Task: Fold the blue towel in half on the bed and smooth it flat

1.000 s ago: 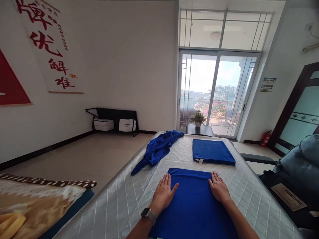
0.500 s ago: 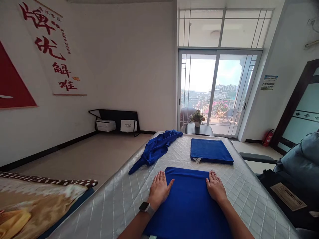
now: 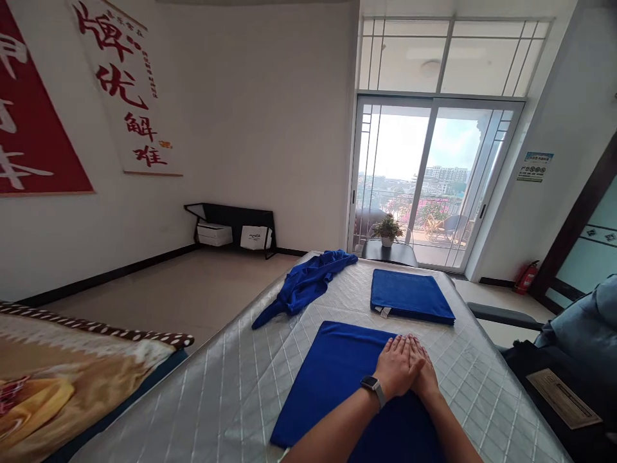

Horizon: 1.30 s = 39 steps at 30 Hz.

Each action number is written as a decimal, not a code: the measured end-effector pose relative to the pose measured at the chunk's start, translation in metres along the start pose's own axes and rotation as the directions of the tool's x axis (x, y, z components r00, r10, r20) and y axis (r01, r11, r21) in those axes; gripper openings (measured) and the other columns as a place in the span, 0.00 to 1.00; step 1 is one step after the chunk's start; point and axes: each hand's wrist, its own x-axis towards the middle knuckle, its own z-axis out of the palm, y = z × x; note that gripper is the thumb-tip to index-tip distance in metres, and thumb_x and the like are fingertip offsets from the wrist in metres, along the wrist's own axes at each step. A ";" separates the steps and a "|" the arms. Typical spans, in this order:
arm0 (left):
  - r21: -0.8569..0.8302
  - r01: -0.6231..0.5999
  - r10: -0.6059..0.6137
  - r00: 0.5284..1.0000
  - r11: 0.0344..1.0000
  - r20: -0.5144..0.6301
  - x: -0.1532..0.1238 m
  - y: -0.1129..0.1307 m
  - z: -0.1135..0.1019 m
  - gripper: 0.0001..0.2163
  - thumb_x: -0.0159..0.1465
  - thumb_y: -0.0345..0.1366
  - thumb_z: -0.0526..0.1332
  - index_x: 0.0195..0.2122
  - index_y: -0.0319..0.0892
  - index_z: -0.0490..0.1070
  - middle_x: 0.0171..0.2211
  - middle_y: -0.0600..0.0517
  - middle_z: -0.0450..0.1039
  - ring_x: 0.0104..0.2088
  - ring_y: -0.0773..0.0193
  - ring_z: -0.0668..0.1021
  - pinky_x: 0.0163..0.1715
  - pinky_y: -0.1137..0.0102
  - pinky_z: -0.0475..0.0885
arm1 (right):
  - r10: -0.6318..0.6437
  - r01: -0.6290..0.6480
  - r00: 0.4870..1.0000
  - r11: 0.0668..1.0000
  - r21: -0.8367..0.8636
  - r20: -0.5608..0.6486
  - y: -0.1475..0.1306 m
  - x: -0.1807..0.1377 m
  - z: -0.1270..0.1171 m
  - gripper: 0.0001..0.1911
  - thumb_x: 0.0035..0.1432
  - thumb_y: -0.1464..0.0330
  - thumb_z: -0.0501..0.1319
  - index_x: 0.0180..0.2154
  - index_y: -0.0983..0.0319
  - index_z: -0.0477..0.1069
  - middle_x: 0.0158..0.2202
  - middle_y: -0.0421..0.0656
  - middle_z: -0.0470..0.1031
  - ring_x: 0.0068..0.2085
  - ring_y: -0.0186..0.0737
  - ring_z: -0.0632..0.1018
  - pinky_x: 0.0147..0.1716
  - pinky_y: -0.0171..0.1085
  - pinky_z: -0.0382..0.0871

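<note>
A blue folded cloth (image 3: 328, 373) lies flat before me on the silvery quilted cover. My left hand (image 3: 396, 370), with a watch on its wrist, rests flat near the cloth's far right corner, fingers stretched out. Close against it on the right lies my right hand (image 3: 425, 372), also flat, its inner side partly hidden by the left. Neither hand grips anything. Beyond them sits a neat stack of folded blue cloth (image 3: 409, 292) with a white tag at its near edge. A crumpled blue cloth (image 3: 306, 283) lies at the far left of the cover.
The quilted cover (image 3: 216, 399) spreads under the cloths. To the left is a tan blanket (image 3: 110, 366) with a polka-dot edge. A dark chair (image 3: 535, 366) stands at the right. Past the far edge, a potted plant (image 3: 387, 230) stands before a glass sliding door.
My left hand has moved right across the cloth, from its far left corner to beside my right hand. The right hand stays near the far right corner. The view has turned slightly left.
</note>
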 end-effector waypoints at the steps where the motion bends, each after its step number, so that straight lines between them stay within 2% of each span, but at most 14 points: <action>1: -0.005 0.042 -0.042 0.999 0.999 0.004 0.002 -0.004 0.001 0.33 0.73 0.51 0.36 0.71 0.34 0.52 0.71 0.40 0.54 0.72 0.53 0.55 0.71 0.54 0.50 | 0.007 -0.007 1.000 1.000 0.007 0.000 0.000 0.001 -0.001 0.33 0.66 0.68 0.45 0.71 0.65 0.52 0.74 0.46 0.47 0.73 0.44 0.49 0.70 0.45 0.46; 4: 0.004 0.130 -0.130 0.991 0.992 0.011 -0.005 -0.028 -0.004 0.36 0.72 0.55 0.35 0.72 0.36 0.53 0.71 0.42 0.54 0.72 0.53 0.53 0.71 0.53 0.49 | 0.038 -0.039 0.999 0.999 0.037 0.011 -0.004 0.003 -0.004 0.33 0.69 0.64 0.42 0.71 0.69 0.50 0.74 0.49 0.47 0.73 0.45 0.48 0.70 0.46 0.45; 7: 0.036 0.180 -0.180 0.984 0.983 0.002 -0.022 -0.059 -0.017 0.39 0.70 0.60 0.34 0.72 0.36 0.52 0.72 0.43 0.52 0.73 0.53 0.52 0.71 0.54 0.47 | 0.057 -0.058 0.998 0.997 0.052 0.016 -0.008 0.005 -0.008 0.34 0.69 0.62 0.40 0.71 0.72 0.50 0.73 0.51 0.48 0.73 0.45 0.48 0.70 0.47 0.43; 14: 0.118 0.349 -0.345 0.937 0.930 -0.055 -0.058 -0.125 -0.058 0.42 0.69 0.63 0.34 0.71 0.34 0.54 0.72 0.42 0.52 0.73 0.52 0.53 0.71 0.55 0.47 | 0.088 -0.090 0.996 0.993 0.078 0.032 -0.010 0.004 -0.009 0.34 0.70 0.61 0.39 0.71 0.70 0.50 0.74 0.48 0.47 0.74 0.42 0.47 0.71 0.46 0.40; 19: 0.162 0.436 -0.422 0.899 0.885 -0.116 -0.077 -0.162 -0.071 0.42 0.69 0.63 0.35 0.70 0.33 0.55 0.71 0.39 0.53 0.72 0.51 0.55 0.70 0.53 0.51 | 0.096 -0.098 0.995 0.992 0.075 0.031 -0.009 0.005 -0.007 0.34 0.70 0.60 0.38 0.71 0.68 0.49 0.74 0.46 0.46 0.74 0.41 0.47 0.71 0.46 0.40; 25: 0.187 0.417 -0.393 0.907 0.890 -0.152 -0.083 -0.178 -0.066 0.39 0.71 0.60 0.36 0.70 0.33 0.56 0.71 0.39 0.55 0.71 0.50 0.57 0.69 0.54 0.54 | 0.076 -0.077 0.997 0.995 0.056 0.019 -0.007 0.006 -0.004 0.34 0.70 0.60 0.39 0.71 0.69 0.49 0.74 0.48 0.48 0.73 0.43 0.49 0.71 0.46 0.42; 32: 0.212 0.408 -0.387 0.912 0.888 -0.136 -0.082 -0.184 -0.067 0.37 0.73 0.56 0.36 0.70 0.32 0.55 0.71 0.38 0.56 0.71 0.51 0.57 0.69 0.56 0.54 | 0.044 -0.046 0.999 0.998 0.052 0.021 -0.006 0.005 -0.005 0.34 0.70 0.61 0.39 0.71 0.72 0.50 0.73 0.51 0.49 0.74 0.45 0.48 0.71 0.47 0.42; 39: 0.206 0.402 -0.376 0.914 0.892 -0.153 -0.084 -0.186 -0.067 0.37 0.73 0.56 0.36 0.69 0.30 0.57 0.70 0.38 0.56 0.70 0.50 0.59 0.69 0.55 0.55 | 0.070 -0.072 0.997 0.996 0.054 0.035 -0.005 0.005 -0.005 0.35 0.70 0.59 0.39 0.71 0.70 0.48 0.74 0.49 0.49 0.73 0.44 0.48 0.71 0.47 0.43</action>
